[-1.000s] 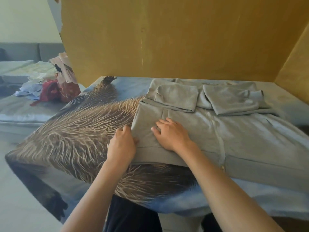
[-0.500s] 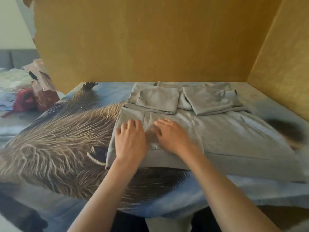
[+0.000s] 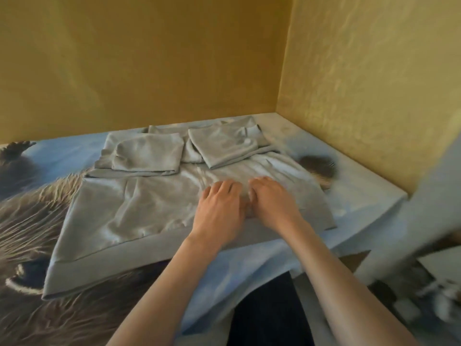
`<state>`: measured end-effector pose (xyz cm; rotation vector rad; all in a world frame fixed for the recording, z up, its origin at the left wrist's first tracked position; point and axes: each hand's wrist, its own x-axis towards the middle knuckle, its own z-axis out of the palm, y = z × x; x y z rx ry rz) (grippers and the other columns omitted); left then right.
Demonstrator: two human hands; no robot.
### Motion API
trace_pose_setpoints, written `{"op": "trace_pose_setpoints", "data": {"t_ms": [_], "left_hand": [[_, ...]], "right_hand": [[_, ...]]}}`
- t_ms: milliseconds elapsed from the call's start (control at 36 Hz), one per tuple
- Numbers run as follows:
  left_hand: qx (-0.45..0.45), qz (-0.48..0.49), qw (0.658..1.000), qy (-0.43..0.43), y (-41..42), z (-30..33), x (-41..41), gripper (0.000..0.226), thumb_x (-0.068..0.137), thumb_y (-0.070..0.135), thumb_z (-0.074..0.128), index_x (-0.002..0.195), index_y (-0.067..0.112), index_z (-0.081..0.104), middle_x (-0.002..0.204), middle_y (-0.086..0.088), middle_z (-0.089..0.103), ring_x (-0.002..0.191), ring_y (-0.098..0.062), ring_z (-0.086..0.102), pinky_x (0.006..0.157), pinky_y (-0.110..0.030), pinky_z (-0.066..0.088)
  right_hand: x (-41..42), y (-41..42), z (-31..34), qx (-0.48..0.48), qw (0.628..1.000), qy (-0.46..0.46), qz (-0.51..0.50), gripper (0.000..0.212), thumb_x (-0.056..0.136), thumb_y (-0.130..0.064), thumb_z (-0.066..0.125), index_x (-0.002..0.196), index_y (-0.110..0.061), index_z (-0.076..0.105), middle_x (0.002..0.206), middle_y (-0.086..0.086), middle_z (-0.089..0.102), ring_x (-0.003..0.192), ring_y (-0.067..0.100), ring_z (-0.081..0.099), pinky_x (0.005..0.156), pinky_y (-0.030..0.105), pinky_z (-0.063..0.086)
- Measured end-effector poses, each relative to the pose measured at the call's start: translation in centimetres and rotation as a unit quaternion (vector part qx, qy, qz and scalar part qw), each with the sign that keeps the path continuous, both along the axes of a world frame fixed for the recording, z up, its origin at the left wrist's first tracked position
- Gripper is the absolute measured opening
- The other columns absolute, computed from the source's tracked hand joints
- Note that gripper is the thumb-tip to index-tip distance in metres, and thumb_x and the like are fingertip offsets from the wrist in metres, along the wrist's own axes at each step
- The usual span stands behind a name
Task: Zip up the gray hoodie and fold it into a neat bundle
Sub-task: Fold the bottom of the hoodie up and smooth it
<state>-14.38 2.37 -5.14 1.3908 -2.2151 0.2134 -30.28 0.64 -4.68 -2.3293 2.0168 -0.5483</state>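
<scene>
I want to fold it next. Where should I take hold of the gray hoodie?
Probably the gray hoodie is best gripped at its thick bottom hem, from the near side: it lies flat, sleeves folded across the chest, and that band offers a firm straight edge.

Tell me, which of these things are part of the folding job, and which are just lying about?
Part of the job:
gray hoodie, spread flat with its sleeves folded in
left hand, resting on the hoodie
right hand, resting on the hoodie

Just lying about:
animal-print blanket under the hoodie
yellow wall behind
blurred clutter at the right
</scene>
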Motion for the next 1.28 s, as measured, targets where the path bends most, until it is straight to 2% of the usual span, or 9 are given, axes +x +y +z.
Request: {"op": "trace_pose_setpoints", "data": {"t_ms": [222, 417, 500, 667, 833, 944, 1056, 1194, 1278], "left_hand": [[0.101, -0.063, 0.990, -0.077, 1.6, -0.8, -3.2, 0.063, 0.101, 0.067, 0.031, 0.154, 0.032, 0.038, 0.163, 0.004, 0.036, 0.151, -0.023, 0.029, 0.121, -0.059, 0.019], [0.189, -0.045, 0.970, -0.148, 1.8, -2.0, -4.1, 0.097, 0.084, 0.093, 0.018, 0.162, 0.039, -0.003, 0.173, 0.005, 0.003, 0.159, -0.033, -0.004, 0.121, -0.069, -0.001], [0.179, -0.043, 0.968, -0.172, 1.7, -2.3, -4.0, 0.111, 0.077, 0.095, 0.033, 0.162, 0.036, -0.007, 0.172, 0.003, 0.001, 0.158, -0.035, -0.006, 0.119, -0.071, 0.001], [0.166, -0.045, 0.971, -0.166, 1.5, -2.3, -3.9, 0.101, 0.084, 0.088, 0.033, 0.162, 0.033, 0.000, 0.171, 0.003, 0.007, 0.158, -0.034, 0.001, 0.119, -0.071, 0.007], [0.148, -0.041, 0.980, -0.126, 1.5, -2.1, -4.1, 0.102, 0.084, 0.091, 0.015, 0.162, 0.025, 0.012, 0.168, 0.005, 0.021, 0.156, -0.033, 0.015, 0.117, -0.072, 0.017], [0.098, -0.050, 0.989, -0.100, 1.8, -1.7, -4.7, 0.097, 0.086, 0.086, 0.027, 0.160, 0.024, 0.021, 0.163, 0.005, 0.032, 0.151, -0.026, 0.029, 0.117, -0.066, 0.024], [0.052, -0.070, 0.994, -0.068, 2.0, -1.2, -5.5, 0.101, 0.086, 0.078, 0.046, 0.163, 0.021, 0.015, 0.161, 0.004, 0.035, 0.147, -0.021, 0.036, 0.119, -0.058, 0.028], [0.021, -0.071, 0.997, -0.018, 1.9, -0.6, -6.8, 0.101, 0.086, 0.066, 0.062, 0.163, 0.023, 0.015, 0.151, 0.003, 0.044, 0.124, -0.025, 0.058, 0.105, -0.046, 0.047], [0.025, -0.052, 0.998, -0.014, 1.9, 0.1, -7.5, 0.086, 0.090, 0.057, 0.066, 0.159, 0.026, 0.024, 0.134, 0.002, 0.058, 0.107, -0.026, 0.067, 0.087, -0.041, 0.053]], "right_hand": [[-4.7, 1.1, -1.1, 0.003, 0.993, 0.031, -0.111, 0.050, 0.094, -0.020, 0.046, 0.143, -0.011, 0.050, 0.150, 0.012, 0.051, 0.142, 0.036, 0.040, 0.117, 0.050, 0.031], [-6.9, 1.9, -1.8, 0.013, 0.973, 0.013, -0.229, 0.074, 0.103, -0.055, 0.035, 0.154, -0.002, 0.032, 0.159, 0.027, 0.033, 0.147, 0.048, 0.029, 0.121, 0.056, 0.024], [-7.5, 2.6, -1.6, -0.012, 0.958, -0.017, -0.285, 0.078, 0.102, -0.061, 0.033, 0.145, 0.005, 0.039, 0.139, 0.028, 0.051, 0.123, 0.044, 0.051, 0.102, 0.050, 0.046], [-8.0, 2.7, -0.6, 0.004, 0.949, -0.108, -0.297, 0.060, 0.105, -0.046, 0.041, 0.141, 0.002, 0.039, 0.131, 0.021, 0.055, 0.114, 0.040, 0.061, 0.075, 0.041, 0.045], [-8.5, 2.1, 1.5, 0.068, 0.938, -0.236, -0.243, 0.055, 0.101, -0.024, 0.053, 0.151, -0.007, 0.035, 0.141, 0.020, 0.057, 0.127, 0.041, 0.055, 0.092, 0.041, 0.045], [-9.1, 1.6, 2.1, 0.037, 0.937, -0.290, -0.192, 0.049, 0.096, -0.014, 0.055, 0.145, -0.018, 0.057, 0.146, 0.007, 0.059, 0.132, 0.028, 0.055, 0.106, 0.031, 0.040], [-9.4, 1.1, 2.8, -0.014, 0.867, -0.461, -0.192, 0.040, 0.089, -0.008, 0.059, 0.121, -0.027, 0.074, 0.117, 0.000, 0.074, 0.081, 0.006, 0.065, 0.082, 0.027, 0.050], [-9.9, 0.0, 3.9, 0.000, 0.739, -0.654, -0.162, 0.031, 0.084, -0.001, 0.063, 0.096, -0.020, 0.083, 0.100, 0.009, 0.079, 0.087, 0.022, 0.072, 0.082, 0.038, 0.057], [-9.6, -0.4, 4.5, 0.030, 0.701, -0.700, -0.136, 0.023, 0.084, 0.000, 0.062, 0.077, -0.011, 0.081, 0.088, 0.014, 0.077, 0.080, 0.024, 0.070, 0.071, 0.032, 0.055]]}}
